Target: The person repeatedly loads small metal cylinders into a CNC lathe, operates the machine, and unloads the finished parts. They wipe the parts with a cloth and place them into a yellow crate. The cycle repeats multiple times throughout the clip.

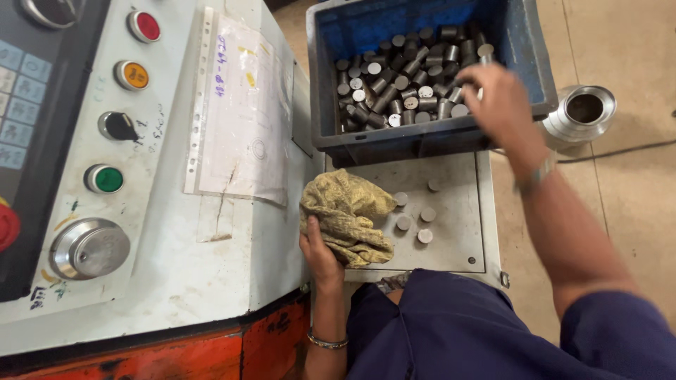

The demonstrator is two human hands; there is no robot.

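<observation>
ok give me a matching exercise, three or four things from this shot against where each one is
Things:
1. left hand
2. right hand
3. standing slugs
4. funnel part

Places:
A. on the floor right of the crate
B. on the grey plate, beside the rag
C. on the yellowish rag
D. over the crate's right edge, above the loose slugs

Pairs: 1-C, 2-D, 3-B, 4-A
</observation>
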